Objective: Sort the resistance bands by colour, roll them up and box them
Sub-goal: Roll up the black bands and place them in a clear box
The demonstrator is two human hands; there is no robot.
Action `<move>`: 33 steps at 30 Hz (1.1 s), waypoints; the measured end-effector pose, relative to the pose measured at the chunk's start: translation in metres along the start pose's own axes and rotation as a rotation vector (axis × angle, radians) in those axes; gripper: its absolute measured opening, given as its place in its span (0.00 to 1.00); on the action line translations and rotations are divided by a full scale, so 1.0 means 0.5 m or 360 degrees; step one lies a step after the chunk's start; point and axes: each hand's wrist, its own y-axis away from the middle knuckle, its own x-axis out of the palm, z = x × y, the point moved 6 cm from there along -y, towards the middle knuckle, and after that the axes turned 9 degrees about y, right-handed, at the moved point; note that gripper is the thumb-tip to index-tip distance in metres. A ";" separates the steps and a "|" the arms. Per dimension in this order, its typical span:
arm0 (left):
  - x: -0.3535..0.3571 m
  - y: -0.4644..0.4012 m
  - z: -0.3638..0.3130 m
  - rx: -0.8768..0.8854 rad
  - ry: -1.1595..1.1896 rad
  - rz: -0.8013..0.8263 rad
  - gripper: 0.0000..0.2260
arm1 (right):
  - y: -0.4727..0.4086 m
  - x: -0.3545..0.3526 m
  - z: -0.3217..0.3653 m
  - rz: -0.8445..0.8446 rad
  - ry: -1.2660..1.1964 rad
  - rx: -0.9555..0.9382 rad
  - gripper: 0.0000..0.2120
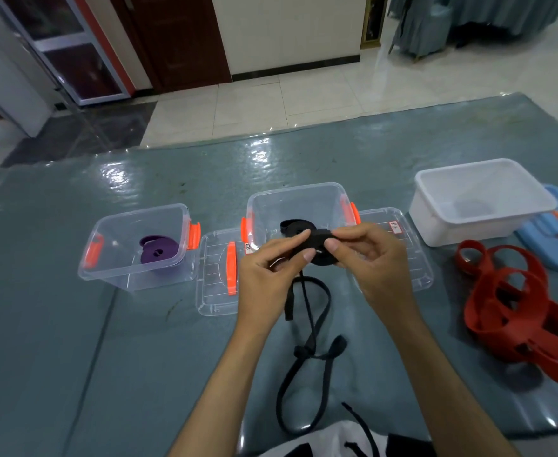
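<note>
A: Head view, both hands raised over the grey-green mat (73, 324). We note the left hand (267, 275) and the right hand (370, 258) closed together on 1 partly rolled black band (320, 250), fingers and thumbs pinching the coil from either side.

B: We see the loose tail of that band hanging from the coil down onto the mat, looping toward the bottom of the frame.

A: We log 3 boxes on the mat. The left clear box (132, 275) holds 1 rolled purple band (155, 253). The middle clear box (304, 196), just behind the hands, holds another black roll (292, 225).

B: The white box (436, 225) on the right looks empty as far as we can tell; its walls are cloudy.

A: We record 2 clear lids (214, 291) flat on the mat beside the clear boxes, and a blue lid (551, 245) behind the white box.

B: The red bands (508, 308) lie unrolled in a tangled heap on the right, in front of the white box, apart from both hands.
</note>
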 end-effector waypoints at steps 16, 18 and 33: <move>-0.010 0.009 0.009 -0.0007 0.0217 -0.0232 0.08 | 0.011 0.019 -0.015 0.0045 -0.0085 0.0135 0.08; -0.009 0.006 0.010 -0.0028 0.0128 -0.0092 0.12 | 0.011 0.009 -0.010 -0.0038 -0.0089 0.0074 0.09; 0.002 -0.001 -0.002 -0.0158 -0.0016 0.0067 0.12 | 0.011 -0.011 -0.020 -0.0023 -0.0122 0.0153 0.05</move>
